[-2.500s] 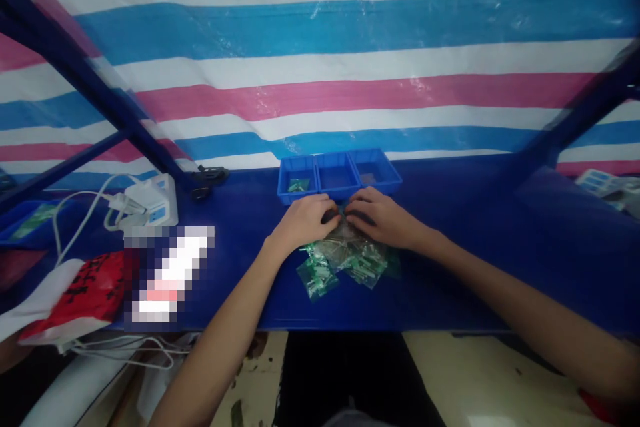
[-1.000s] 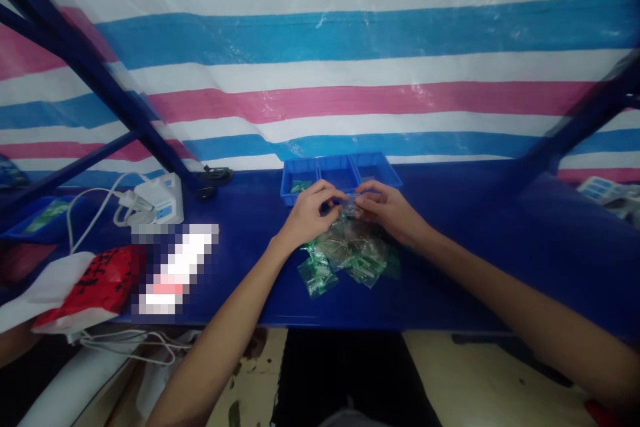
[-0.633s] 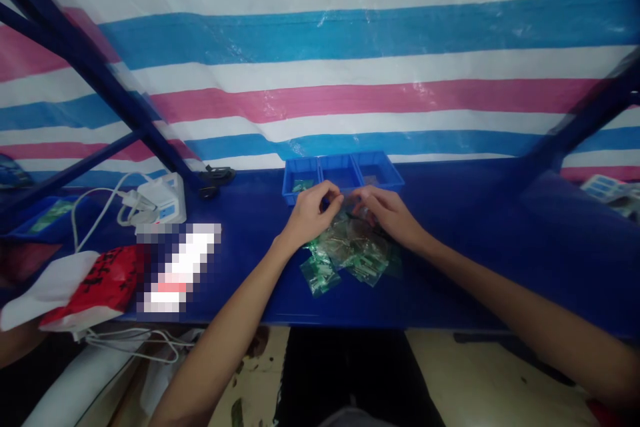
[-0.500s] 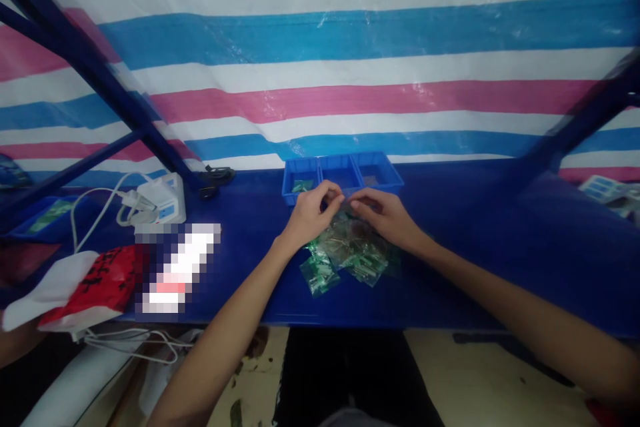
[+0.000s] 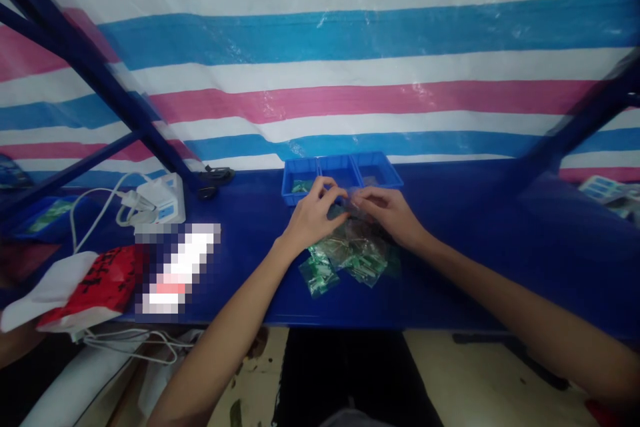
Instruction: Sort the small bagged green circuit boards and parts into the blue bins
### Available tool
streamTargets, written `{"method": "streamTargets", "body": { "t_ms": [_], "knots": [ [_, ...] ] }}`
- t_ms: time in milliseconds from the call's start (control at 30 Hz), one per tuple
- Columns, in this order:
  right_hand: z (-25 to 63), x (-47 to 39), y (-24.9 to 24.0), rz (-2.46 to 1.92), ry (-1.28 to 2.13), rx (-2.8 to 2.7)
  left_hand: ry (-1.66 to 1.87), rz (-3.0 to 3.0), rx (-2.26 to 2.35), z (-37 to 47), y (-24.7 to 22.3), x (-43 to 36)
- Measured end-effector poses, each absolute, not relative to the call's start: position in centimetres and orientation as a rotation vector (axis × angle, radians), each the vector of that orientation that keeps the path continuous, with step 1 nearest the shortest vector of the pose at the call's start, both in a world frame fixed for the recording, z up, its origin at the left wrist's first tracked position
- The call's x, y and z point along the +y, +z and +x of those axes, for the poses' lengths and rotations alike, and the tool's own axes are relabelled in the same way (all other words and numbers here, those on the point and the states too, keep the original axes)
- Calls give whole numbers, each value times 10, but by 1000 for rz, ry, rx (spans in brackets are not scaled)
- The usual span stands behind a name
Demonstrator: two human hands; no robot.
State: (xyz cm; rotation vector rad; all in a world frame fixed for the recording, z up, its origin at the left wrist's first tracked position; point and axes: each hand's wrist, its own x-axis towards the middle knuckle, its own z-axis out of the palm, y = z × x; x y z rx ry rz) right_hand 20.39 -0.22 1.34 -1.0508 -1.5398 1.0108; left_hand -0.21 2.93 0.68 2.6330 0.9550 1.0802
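Small clear plastic packets with green and metallic contents (image 5: 367,263) lie in a pile on the blue table. Above the far side of the pile, my left hand (image 5: 316,213) is closed, its fingertips on a thin clear plastic bag (image 5: 356,203). From the other side my right hand (image 5: 387,210) pinches the same bag between thumb and fingers. What the bag contains is too small to tell. Just behind my hands stands a blue three-compartment tray (image 5: 395,177). Green packets (image 5: 302,185) sit in its left compartment, and something small and brownish lies in the right one.
To the left are a white power strip (image 5: 167,200) with cables, a black cable (image 5: 217,175), a pixelated bright patch, and a red and white cap (image 5: 107,280). Another blue tray (image 5: 85,210) holds green packets. Blue frame posts rise on both sides; a person's arm shows far left.
The fingers of my left hand have shifted and spread slightly around the bag. More of the clear plastic now shows between my hands. The pile and the tray look unchanged.
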Motion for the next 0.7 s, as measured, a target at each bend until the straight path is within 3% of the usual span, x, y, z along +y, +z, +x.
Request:
{"method": "streamTargets", "body": {
  "t_ms": [267, 700],
  "knots": [
    [206, -2, 17, -994, 928, -1642, 1062, 2657, 888, -2, 7, 29],
    [225, 15, 22, -1145, 511, -1486, 1020, 2678, 949, -1, 3, 31]
  ]
}}
